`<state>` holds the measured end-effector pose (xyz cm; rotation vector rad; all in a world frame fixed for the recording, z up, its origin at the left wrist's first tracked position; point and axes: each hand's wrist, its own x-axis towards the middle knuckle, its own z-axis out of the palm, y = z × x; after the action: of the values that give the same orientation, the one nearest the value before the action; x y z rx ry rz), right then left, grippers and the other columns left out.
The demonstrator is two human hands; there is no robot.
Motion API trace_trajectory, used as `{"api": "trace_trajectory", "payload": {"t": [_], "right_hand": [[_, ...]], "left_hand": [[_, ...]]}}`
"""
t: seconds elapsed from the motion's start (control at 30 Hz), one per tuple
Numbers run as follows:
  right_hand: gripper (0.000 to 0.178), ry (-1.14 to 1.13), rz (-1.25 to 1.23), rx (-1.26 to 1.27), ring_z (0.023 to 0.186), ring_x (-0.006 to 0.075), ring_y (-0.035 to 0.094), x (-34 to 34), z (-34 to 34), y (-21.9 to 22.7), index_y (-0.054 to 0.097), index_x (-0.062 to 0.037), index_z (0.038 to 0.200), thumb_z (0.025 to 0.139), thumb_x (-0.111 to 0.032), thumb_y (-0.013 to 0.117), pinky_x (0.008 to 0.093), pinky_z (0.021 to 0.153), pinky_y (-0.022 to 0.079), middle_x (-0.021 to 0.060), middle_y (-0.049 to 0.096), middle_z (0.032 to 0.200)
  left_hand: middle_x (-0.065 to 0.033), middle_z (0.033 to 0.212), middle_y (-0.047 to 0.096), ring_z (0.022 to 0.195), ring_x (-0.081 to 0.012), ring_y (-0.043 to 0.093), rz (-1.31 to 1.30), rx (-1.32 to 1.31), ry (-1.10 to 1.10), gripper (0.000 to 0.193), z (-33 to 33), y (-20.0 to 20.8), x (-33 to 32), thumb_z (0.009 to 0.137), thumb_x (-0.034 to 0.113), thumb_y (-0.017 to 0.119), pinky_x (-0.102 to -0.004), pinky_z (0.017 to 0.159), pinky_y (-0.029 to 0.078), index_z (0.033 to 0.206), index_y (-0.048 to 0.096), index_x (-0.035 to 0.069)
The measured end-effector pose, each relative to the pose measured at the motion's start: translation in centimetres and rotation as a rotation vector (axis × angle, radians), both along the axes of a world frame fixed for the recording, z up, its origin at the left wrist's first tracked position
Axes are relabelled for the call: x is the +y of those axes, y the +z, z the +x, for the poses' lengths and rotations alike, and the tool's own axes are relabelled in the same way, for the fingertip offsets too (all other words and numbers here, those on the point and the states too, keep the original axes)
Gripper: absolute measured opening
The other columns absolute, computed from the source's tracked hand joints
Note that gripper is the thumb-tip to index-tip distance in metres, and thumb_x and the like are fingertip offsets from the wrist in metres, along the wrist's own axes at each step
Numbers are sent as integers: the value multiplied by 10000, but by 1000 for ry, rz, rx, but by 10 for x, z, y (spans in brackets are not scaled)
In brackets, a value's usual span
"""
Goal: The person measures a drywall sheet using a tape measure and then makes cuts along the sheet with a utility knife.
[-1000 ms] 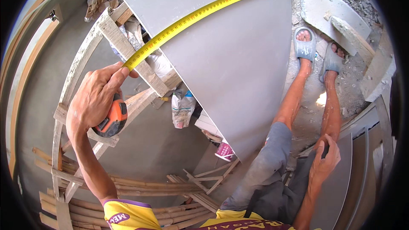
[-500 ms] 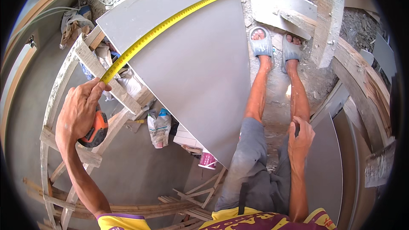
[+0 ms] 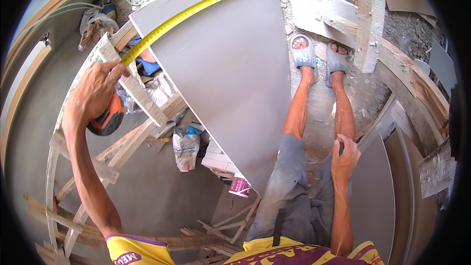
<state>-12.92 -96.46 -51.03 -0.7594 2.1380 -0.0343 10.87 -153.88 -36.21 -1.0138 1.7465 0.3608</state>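
My left hand is closed round a tape measure with an orange and black case, out past the left edge of a large grey board. From its fingers a yellow blade arcs across the board near the far edge, its tip reaching the board's far right corner. Low on the right, my right hand rests by my knee with fingers curled; a small dark thing shows at the fingers, too hidden to name.
Wooden scaffold framing stands under and left of the board. Below lie a white sack and a pink and white bucket. A rough timber post rises at the right, near my sandalled feet and a white board scrap.
My left hand has moved away from me with the tape measure, and the blade has slid toward the board's far edge. My right hand stays by the knee. The view has shifted slightly.
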Motion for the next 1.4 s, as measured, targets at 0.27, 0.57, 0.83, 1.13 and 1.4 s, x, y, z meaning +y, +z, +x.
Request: {"api": "trace_trajectory", "payload": {"t": [0.27, 0.57, 0.83, 1.13, 1.4], "right_hand": [[224, -30, 20, -12, 1155, 280, 658, 4, -1, 1, 732, -121, 1246, 1032, -174, 691, 467, 1033, 447, 52, 747, 1119], [213, -15, -13, -27, 1128, 264, 667, 4, -10, 3, 736, -123, 1225, 1019, -170, 703, 454, 1017, 456, 38, 754, 1112], [212, 32, -65, -36, 1135, 284, 667, 12, -38, 8, 731, -113, 1222, 1018, -162, 704, 457, 1019, 461, 53, 753, 1127], [212, 79, -144, -70, 1117, 318, 672, 50, -71, 4, 733, -97, 1210, 1009, -162, 713, 471, 1001, 478, 83, 756, 1123], [232, 132, -166, -29, 1134, 310, 661, 107, -40, 8, 721, -108, 1231, 1008, -167, 706, 472, 1022, 469, 76, 747, 1141]], "left_hand": [[-174, 853, 675, 746, -281, 661, 48, -21, -106, 411, -11, 2, -4, 1105, 316, 468, -433, 793, 552, 1138, 762, 31], [-138, 750, 629, 689, -195, 644, 61, -45, 225, 489, -23, 22, 43, 1157, 383, 444, -412, 713, 543, 1117, 773, 23], [-204, 708, 561, 649, -317, 637, 163, 1, 296, 393, 22, 68, 112, 1104, 256, 466, -479, 723, 523, 1057, 734, -27], [-174, 719, 650, 708, -324, 680, 239, -213, 553, 374, 50, 91, 265, 1090, 263, 494, -460, 730, 545, 1106, 774, 16], [-170, 1073, 768, 941, -408, 750, 388, 38, 122, 255, 123, 25, 357, 991, 63, 539, -488, 878, 603, 1080, 774, 25]]}}
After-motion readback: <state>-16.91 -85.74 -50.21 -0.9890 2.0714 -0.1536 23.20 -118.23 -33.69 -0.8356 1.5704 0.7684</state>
